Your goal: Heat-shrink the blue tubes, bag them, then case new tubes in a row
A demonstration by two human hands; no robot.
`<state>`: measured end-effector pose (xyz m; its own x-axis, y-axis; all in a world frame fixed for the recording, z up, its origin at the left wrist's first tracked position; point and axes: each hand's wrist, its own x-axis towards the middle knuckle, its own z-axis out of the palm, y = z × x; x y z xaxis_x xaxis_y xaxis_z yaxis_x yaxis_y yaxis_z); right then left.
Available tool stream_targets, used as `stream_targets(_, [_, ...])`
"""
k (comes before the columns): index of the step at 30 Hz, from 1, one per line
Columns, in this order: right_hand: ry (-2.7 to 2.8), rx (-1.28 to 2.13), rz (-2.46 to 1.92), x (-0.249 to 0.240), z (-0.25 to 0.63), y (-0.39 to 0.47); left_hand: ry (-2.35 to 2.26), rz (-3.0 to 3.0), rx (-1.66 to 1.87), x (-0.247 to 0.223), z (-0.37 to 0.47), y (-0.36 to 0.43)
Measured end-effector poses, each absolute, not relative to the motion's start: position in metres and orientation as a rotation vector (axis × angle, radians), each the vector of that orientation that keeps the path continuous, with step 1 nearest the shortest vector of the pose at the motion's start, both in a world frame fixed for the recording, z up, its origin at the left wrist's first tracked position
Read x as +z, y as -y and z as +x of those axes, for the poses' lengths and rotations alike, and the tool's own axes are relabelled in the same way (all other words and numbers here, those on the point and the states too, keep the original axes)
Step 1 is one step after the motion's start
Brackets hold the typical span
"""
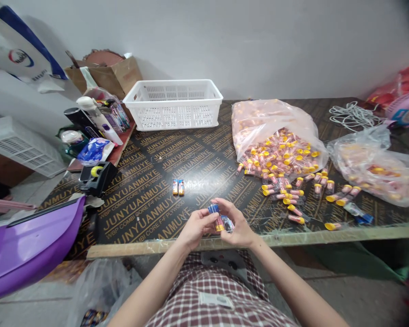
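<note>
Near the table's front edge, my left hand (198, 227) and my right hand (237, 225) meet around a small tube (216, 218) with a blue top, a pinkish middle and a yellow bottom. My left fingers pinch its left side. The right hand curves round the other side, its fingers bent, with a small shiny printed piece (227, 223) by its palm; whether that piece is gripped is unclear. Two small blue-and-orange wrapped tubes (178, 187) stand side by side farther back on the dark printed table (150, 181).
A white basket (177, 106) stands at the back. An open bag (259, 113) spills yellow-capped tubes (282, 154) to the right, beside another bag (388, 168). A tape dispenser (97, 177) and purple dustpan (37, 245) are left. Cord (354, 116) lies back right.
</note>
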<state>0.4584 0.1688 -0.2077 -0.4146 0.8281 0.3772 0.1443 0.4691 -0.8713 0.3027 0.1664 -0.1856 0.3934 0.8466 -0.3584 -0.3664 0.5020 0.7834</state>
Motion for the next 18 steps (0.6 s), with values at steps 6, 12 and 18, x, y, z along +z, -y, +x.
stream_targets(6, [1.831, 0.971, -0.812, -0.2049, 0.4573, -0.1674, -0.821, 0.664, 0.852, -0.1826, 0.3036, -0.1646])
stream_targets(12, [1.819, 0.973, -0.783, -0.2063, 0.4558, -0.1685, -0.825, 0.67, 0.855, -0.1828, 0.3012, -0.1664])
stream_targets(18, [1.814, 0.981, -0.778, -0.2078, 0.4527, -0.1729, -0.843, 0.671, 0.853, -0.1847, 0.304, -0.1646])
